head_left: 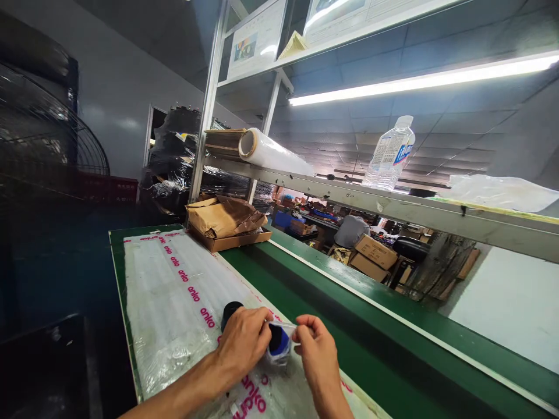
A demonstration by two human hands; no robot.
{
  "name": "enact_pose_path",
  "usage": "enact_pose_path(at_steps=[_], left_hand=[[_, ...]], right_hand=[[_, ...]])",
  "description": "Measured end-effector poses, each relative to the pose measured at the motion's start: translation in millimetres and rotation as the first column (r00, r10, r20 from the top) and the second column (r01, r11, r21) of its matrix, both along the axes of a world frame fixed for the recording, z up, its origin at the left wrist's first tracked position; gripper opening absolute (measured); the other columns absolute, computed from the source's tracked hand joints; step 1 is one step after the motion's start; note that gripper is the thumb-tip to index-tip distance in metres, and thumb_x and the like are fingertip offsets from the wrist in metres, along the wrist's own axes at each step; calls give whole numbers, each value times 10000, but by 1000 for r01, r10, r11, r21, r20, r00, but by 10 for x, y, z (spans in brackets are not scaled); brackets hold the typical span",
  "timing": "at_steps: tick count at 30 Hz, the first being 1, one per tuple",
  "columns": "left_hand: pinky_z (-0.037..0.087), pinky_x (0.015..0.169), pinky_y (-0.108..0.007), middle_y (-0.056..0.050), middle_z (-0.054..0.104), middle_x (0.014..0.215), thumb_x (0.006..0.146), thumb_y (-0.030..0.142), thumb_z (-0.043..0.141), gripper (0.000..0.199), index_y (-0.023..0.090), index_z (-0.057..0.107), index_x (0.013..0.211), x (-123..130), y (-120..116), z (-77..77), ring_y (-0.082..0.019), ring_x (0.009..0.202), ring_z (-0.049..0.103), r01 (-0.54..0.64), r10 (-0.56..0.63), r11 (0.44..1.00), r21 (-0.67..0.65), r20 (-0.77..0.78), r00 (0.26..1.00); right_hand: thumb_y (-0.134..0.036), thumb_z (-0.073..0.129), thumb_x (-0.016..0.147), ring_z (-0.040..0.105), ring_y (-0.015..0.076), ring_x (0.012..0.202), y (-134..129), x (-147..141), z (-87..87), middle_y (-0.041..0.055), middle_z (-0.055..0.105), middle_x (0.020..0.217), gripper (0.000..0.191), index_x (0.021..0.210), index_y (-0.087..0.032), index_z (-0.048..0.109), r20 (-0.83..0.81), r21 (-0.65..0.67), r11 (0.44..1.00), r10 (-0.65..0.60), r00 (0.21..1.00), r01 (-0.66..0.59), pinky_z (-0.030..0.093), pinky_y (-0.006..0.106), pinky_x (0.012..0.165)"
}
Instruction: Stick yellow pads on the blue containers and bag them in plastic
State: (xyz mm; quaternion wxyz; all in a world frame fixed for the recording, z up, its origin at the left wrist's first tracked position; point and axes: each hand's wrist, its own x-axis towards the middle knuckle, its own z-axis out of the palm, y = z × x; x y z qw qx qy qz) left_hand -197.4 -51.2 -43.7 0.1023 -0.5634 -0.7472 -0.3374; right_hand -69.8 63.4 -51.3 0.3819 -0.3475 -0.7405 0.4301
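Together, 2 hands (244,340) (318,350) on clear bag (278,357)

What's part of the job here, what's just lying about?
In the job:
clear plastic around blue-and-black item, pinched by left hand and right hand
probably black round object beside left hand

Apparently lying about:
bottle
plastic roll
cardboard tray with brown paper

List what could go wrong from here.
The clear plastic bag looks thin and is pinched by the left hand and right hand, so pulling might tear it.
The black round object sits right by the left hand and could get knocked.
The clear plastic bottle stands on the raised shelf and might topple if bumped.
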Motion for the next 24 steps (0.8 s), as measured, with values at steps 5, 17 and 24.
enact_pose_path(at_steps=[5, 17, 24], left_hand=[[438, 727, -392, -24, 703, 815, 980, 146, 418, 258, 205, 652, 887, 54, 9, 142, -274, 774, 680, 20, -21, 1000, 14, 73, 997], [295, 1238, -471, -88, 370, 1585, 866, 261, 703, 759, 238, 345, 1535, 91, -184, -134, -287, 1461, 347, 382, -331, 919, -94, 339, 880], [419, 1149, -453, -101, 569, 1400, 701, 124, 762, 708, 207, 523, 1361, 233, 137, -223, -332, 1315, 518, 384, -334, 920, -76, 360, 871]], right_hand=[[-442, 461, 753, 615, 234, 686, 34, 231, 250, -11, 668, 699, 272, 886, -255, 608, 116, 80, 996, -49, 992, 40, 424, 343, 677], [-585, 451, 901, 647, 303, 1089, -29, 546, -73, 79, 694, 1183, 451, 1137, -260, 657, 190, 235, 972, -65, 980, 19, 485, 415, 904], [-441, 609, 805, 621, 336, 1011, -61, 537, -150, 82, 718, 1014, 219, 822, -250, 714, 195, 294, 952, 29, 980, -87, 437, 435, 913]])
